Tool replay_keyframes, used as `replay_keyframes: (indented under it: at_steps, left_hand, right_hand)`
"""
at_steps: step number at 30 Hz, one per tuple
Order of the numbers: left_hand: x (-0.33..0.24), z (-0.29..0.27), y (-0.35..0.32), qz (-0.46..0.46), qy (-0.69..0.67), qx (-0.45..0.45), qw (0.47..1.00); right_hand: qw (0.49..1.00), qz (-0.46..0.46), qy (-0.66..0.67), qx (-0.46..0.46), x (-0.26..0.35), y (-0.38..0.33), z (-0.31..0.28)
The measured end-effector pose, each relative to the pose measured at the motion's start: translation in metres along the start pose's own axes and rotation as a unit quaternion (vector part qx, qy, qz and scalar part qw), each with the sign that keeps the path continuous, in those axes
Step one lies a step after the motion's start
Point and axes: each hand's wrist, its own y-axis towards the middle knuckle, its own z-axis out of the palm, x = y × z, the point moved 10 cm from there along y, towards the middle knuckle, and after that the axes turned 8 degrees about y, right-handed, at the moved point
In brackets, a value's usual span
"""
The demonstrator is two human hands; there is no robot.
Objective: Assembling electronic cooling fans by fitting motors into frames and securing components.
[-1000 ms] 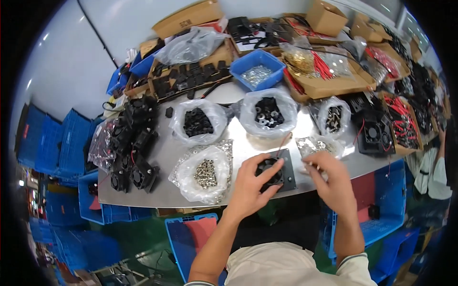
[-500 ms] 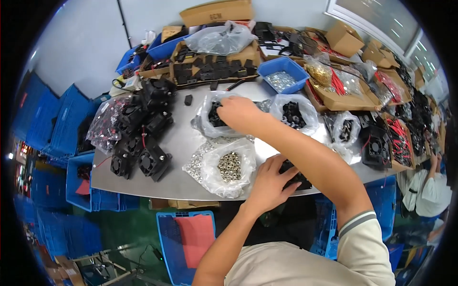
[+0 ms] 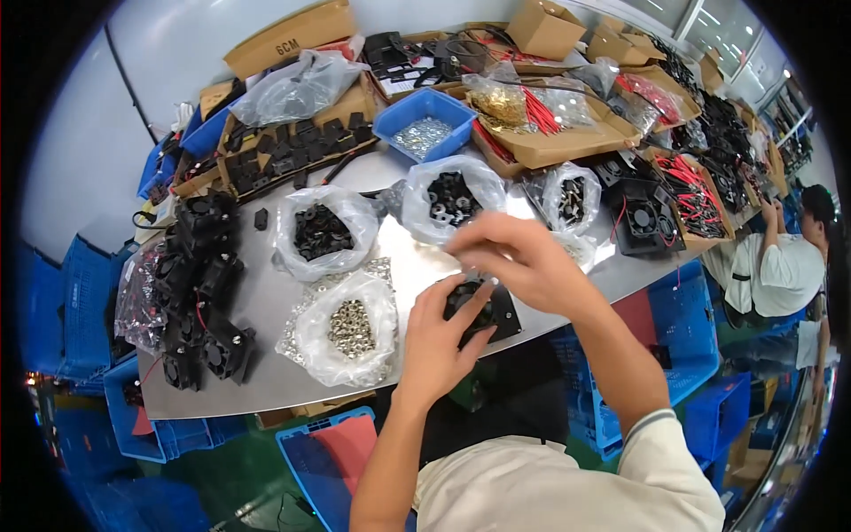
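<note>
While the left hand [image 3: 436,337] presses its fingers onto the black fan [image 3: 483,309] at the table's [image 3: 266,372] near edge, gripping its left side, the right hand [image 3: 519,262] hovers just above it, fingers curled; whether they pinch anything cannot be told.

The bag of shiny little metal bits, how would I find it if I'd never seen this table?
Start at the long grey table and go to its near edge, just left of the person's left hand. There lies a clear plastic bag of shiny little metal bits. The other open bags behind it hold black parts; only this one glints silver.
</note>
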Motion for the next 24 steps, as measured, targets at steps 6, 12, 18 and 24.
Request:
replay_keyframes:
  at_steps: [6, 12, 18, 24]
  left_hand:
    - [-0.005, -0.003, 0.003, -0.009, -0.003, 0.000, 1.000]
    - [-0.003, 0.000, 0.003, -0.017, -0.007, 0.000, 1.000]
    - [-0.005, 0.001, 0.003, -0.007, 0.002, -0.005, 1.000]
    - [-0.003, 0.000, 0.003, -0.013, -0.004, -0.006, 1.000]
  right_hand:
    - [0.966, 0.141, 0.160, -0.143, -0.072, -0.091, -0.037]
    - [0.980, 0.144, 0.067, -0.118, -0.076, -0.090, -0.021]
    - [0.981, 0.131, 0.017, -0.142, -0.092, -0.089, -0.028]
    - [0.968, 0.135, 0.069, -0.201, -0.072, -0.091, -0.064]
